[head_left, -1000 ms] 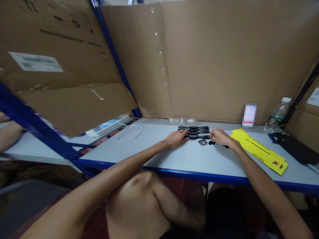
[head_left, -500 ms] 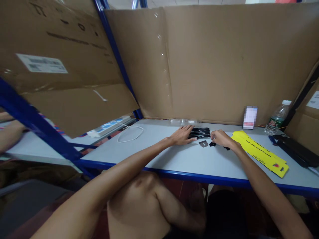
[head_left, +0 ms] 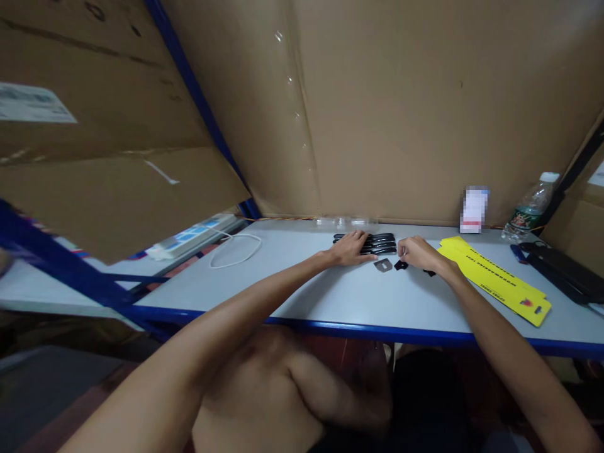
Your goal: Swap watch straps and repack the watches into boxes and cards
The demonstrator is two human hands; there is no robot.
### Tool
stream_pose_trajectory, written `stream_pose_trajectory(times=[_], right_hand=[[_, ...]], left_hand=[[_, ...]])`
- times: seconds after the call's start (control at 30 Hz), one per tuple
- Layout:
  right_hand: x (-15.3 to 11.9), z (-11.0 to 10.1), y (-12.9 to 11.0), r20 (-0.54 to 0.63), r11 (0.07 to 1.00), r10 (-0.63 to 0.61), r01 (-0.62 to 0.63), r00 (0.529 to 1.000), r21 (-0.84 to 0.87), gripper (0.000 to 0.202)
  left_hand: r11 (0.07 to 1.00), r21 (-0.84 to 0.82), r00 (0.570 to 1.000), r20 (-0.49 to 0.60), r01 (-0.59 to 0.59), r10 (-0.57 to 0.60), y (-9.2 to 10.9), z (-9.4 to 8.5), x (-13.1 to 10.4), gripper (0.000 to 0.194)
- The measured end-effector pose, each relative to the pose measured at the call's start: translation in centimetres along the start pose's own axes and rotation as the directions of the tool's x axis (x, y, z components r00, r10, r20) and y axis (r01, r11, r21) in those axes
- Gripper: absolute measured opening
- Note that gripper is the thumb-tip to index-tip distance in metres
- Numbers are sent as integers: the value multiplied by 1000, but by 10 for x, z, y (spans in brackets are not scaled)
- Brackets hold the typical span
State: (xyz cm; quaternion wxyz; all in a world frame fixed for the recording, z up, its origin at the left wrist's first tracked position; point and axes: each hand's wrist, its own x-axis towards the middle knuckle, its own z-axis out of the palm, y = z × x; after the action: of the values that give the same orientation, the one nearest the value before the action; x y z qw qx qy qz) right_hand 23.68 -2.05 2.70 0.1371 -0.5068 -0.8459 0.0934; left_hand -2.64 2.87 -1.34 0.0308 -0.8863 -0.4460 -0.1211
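Several black curved handles (head_left: pixel 383 243) lie side by side in a row on the grey table. My left hand (head_left: pixel 352 248) rests across their middle, fingers stretched out, and covers part of them. Just to the right, my right hand (head_left: pixel 417 253) is closed in a pinch by the ends of the handles. Whatever is between its fingers is too small to make out. Below the handles lies a flat grey metal plate (head_left: pixel 383 266) with a slot. Beside it is a small black piece (head_left: pixel 401 265), and another black piece (head_left: pixel 429 273) shows partly under my right wrist.
Yellow printed cardboard sleeves (head_left: pixel 500 283) lie right of my right hand. Behind them stand a phone (head_left: pixel 474 211) and a water bottle (head_left: pixel 529 211), with a black case (head_left: pixel 561 270) nearby. At left are a white cable (head_left: pixel 236 251) and a power strip (head_left: pixel 193 236).
The camera view has tilted down slightly. My left hand has slid a little over the handles, so their left ends now show. My right hand stays pinched in nearly the same place.
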Motion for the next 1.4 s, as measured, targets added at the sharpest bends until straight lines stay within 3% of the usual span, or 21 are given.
stream_pose_trajectory(times=[0.4, 0.6, 0.8, 1.17, 1.4], right_hand=[[1, 1, 0, 19, 1000, -7, 7, 1000, -1, 20], [2, 1, 1, 22, 1000, -2, 3, 1000, -28, 19], [1, -3, -3, 40, 999, 31, -30, 999, -32, 16], [3, 1, 7, 21, 999, 34, -34, 999, -12, 18], [1, -1, 3, 26, 1000, 21, -21, 999, 20, 21]], left_hand=[[1000, 24, 1000, -11, 17, -17, -7, -3, 0, 82], [996, 34, 997, 7, 81, -81, 15, 3, -2, 82], [979, -21, 978, -36, 204, -205, 32, 20, 16, 68], [980, -15, 979, 53, 198, -197, 23, 18, 19, 53], [979, -45, 979, 69, 197, -193, -5, 17, -1, 54]])
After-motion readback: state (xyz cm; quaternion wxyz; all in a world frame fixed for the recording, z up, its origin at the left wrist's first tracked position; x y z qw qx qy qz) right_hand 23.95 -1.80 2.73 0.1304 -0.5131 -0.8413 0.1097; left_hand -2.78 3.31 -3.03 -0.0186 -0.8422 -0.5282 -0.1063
